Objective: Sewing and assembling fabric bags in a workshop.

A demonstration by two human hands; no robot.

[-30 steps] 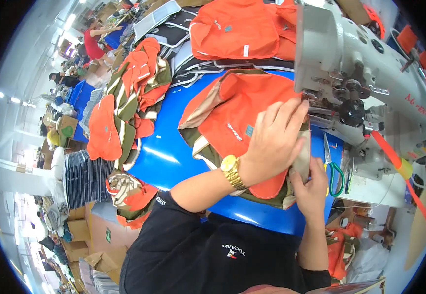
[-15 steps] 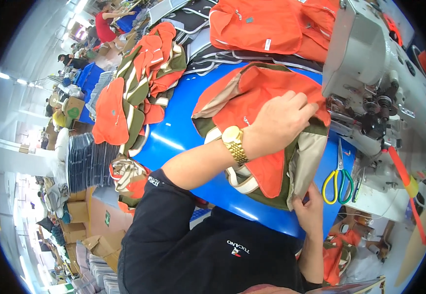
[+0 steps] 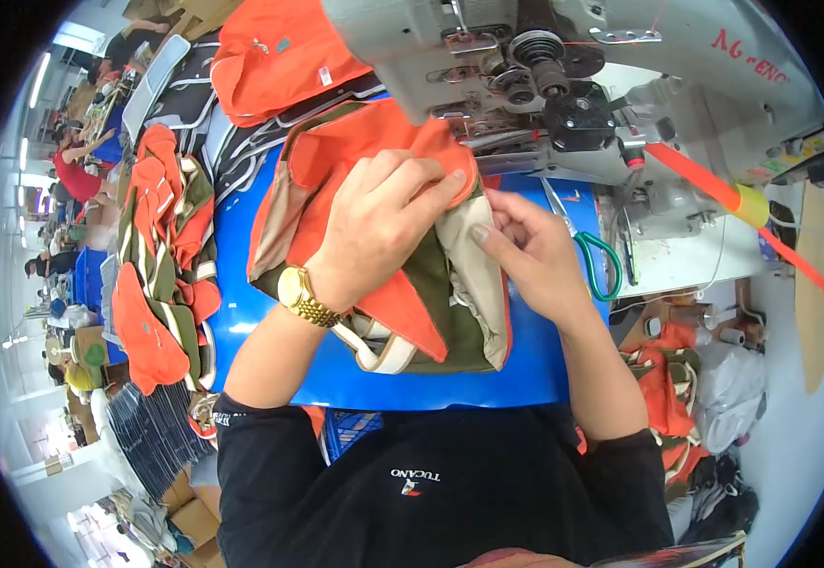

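A half-sewn fabric bag (image 3: pixel 360 308) in orange, olive and beige lies on the blue tabletop, a cream strap loop at its near side. Across its orange panel reaches my left hand (image 3: pixel 385 220), a gold watch on the wrist. Its fingers are curled closed on the cloth near the right edge, beside the sewing machine; the tips are partly hidden. My right hand (image 3: pixel 533 251) pinches the beige-lined edge between thumb and fingers, just right of the left fingertips. Scissors (image 3: pixel 600 265) with a green handle lie close behind my right wrist.
The grey sewing machine (image 3: pixel 564 104) stands right at the bag's far right side. Orange and olive pieces (image 3: pixel 152 275) are heaped at the left, and more orange panels (image 3: pixel 284 57) lie at the back. Below the right table edge hang further orange bags (image 3: pixel 663 398).
My view has turned rightward. My right hand has moved up from the bag's near corner to its far right edge, next to my left hand, which stays on the cloth.
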